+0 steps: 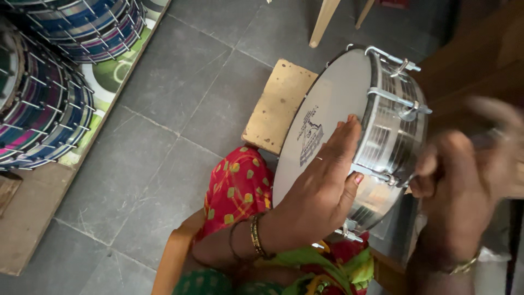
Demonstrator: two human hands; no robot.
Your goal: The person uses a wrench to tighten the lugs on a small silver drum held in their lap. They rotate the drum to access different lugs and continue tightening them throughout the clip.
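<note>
drum (349, 109) steadied by left hand (322, 186), right hand (458, 191) blurred at its rim.

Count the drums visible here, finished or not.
4, maybe more beyond the frame: one shiny metal drum with a white head under the left hand; two striped blue drums stacked top left; one striped blue drum at the left edge.

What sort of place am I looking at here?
Likely a small drum-making workshop. The left hand steadies a metal drum with tuning lugs, finished coloured drums are stacked on a platform at left, and the floor is plain grey tile.
</note>
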